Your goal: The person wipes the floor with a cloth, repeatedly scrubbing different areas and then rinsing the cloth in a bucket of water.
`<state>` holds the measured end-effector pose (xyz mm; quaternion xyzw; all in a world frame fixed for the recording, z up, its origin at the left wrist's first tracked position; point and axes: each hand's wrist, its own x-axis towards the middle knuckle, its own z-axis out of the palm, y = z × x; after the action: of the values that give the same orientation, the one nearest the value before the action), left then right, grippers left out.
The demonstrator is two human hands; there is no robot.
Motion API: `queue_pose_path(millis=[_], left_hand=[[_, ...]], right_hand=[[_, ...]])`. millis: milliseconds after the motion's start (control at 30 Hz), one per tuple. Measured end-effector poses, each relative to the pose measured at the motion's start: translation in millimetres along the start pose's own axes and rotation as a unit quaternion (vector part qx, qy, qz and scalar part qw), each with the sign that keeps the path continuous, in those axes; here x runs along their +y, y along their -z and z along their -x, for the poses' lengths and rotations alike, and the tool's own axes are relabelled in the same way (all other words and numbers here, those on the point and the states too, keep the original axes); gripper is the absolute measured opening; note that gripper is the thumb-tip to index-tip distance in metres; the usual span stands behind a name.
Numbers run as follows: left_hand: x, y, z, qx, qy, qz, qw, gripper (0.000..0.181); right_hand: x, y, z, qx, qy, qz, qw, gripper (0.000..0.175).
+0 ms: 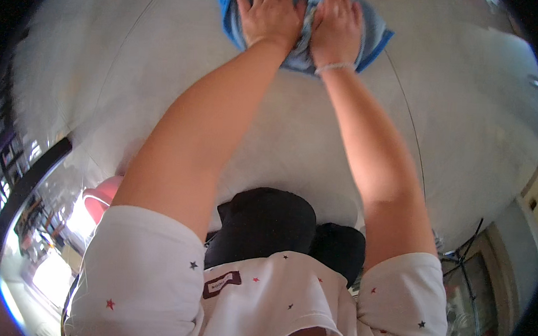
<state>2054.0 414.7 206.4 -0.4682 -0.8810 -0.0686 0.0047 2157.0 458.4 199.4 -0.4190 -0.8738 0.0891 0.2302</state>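
Note:
A blue and grey cloth (374,34) lies bunched on the pale tiled floor (298,124) at the top middle of the view. My left hand (272,20) rests palm down on its left part, fingers apart. Beside it, my right hand (336,30) presses on the cloth with its fingers close together and a beaded bracelet at the wrist. Both arms are stretched out ahead of me. The fingertips are near or past the top edge of the picture, and part of the cloth is cut off there.
My dark-clad knees (266,227) are on the floor below my arms. A pink rounded object (105,196) stands at the left, near a dark curved bar (33,187). Thin black stand legs (462,260) and a door-like frame (503,271) are at the lower right.

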Motion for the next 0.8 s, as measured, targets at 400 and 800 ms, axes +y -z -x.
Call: queue_pose_path(millis=[400, 800], left_hand=[[134.6, 8.7, 244.7, -0.124, -0.317, 0.135, 0.930, 0.087], [274.3, -8.0, 263.8, -0.045, -0.198, 0.065, 0.977, 0.077]], right_hand=[[25.8, 134.4, 301.1, -0.004, -0.461, 0.133, 0.878, 0.050], [185.2, 185.4, 298.8, 0.046, -0.420, 0.228, 0.877, 0.057]])
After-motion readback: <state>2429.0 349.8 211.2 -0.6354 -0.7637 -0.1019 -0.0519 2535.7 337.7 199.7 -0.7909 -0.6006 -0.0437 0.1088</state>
